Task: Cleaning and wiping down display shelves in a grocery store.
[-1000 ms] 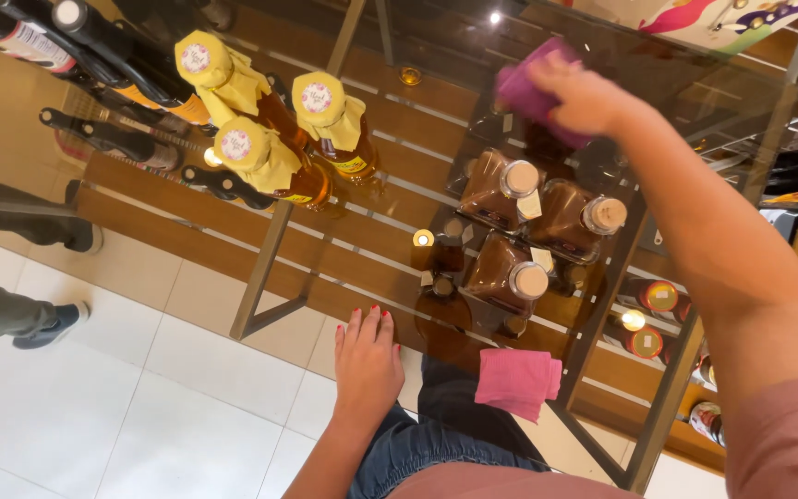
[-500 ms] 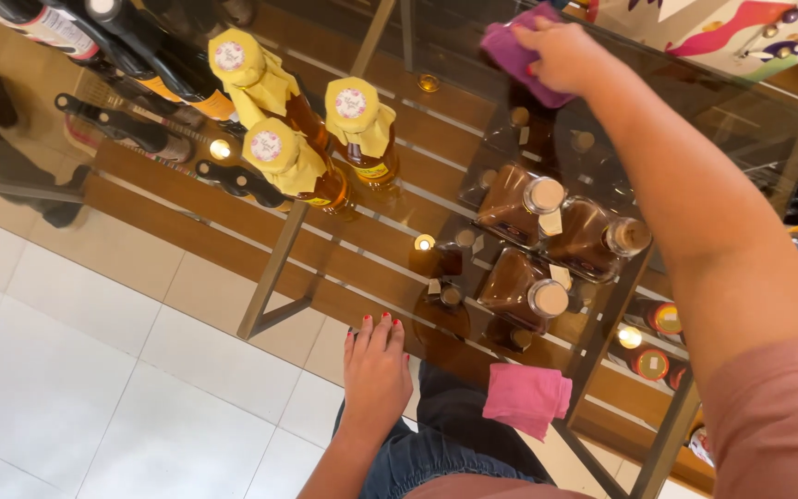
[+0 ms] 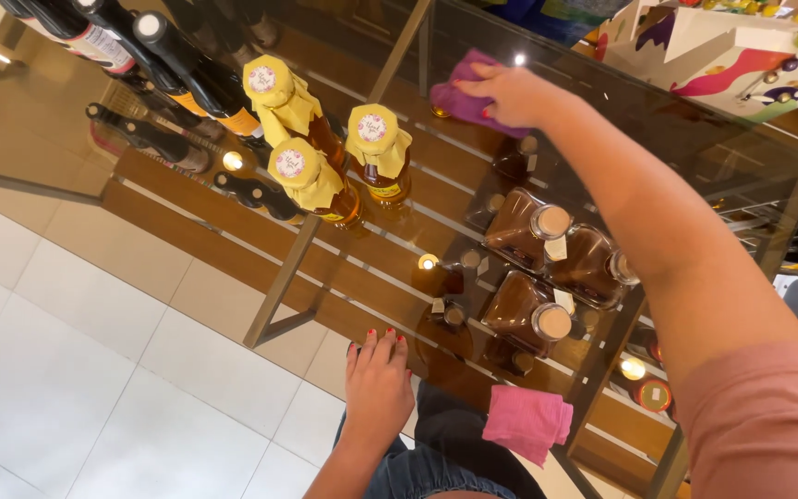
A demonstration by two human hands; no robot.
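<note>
While we look down through the glass table [image 3: 695, 157], our right hand [image 3: 510, 92] lies stretched far out across it, palm and fingers pressed flat on a purple cloth [image 3: 459, 92] near the far edge; the grip is spread over the cloth, not closed around it. Our left hand [image 3: 379, 383] rests on the near edge of the glass, fingers together and laid flat, holding nothing.

Between the two hands stand three squat brown bottles [image 3: 547, 263] with pale round caps and small tags, close together and directly beneath our outstretched forearm. To the left of them stand three amber bottles [image 3: 325, 148] whose tops are wrapped in yellow paper with round labels, just beside the cloth's left side. Farther left, a row of dark bottles [image 3: 150, 55] leans along the table's corner, well apart from either hand.

A folded pink cloth [image 3: 528, 423] sits near us, to the right of the left hand; we cannot tell whether it lies on the glass or on our lap. At the far right stands a colourful cardboard box [image 3: 741, 46]. Below the glass, wooden slats and pale floor tiles [image 3: 94, 370] show through.
</note>
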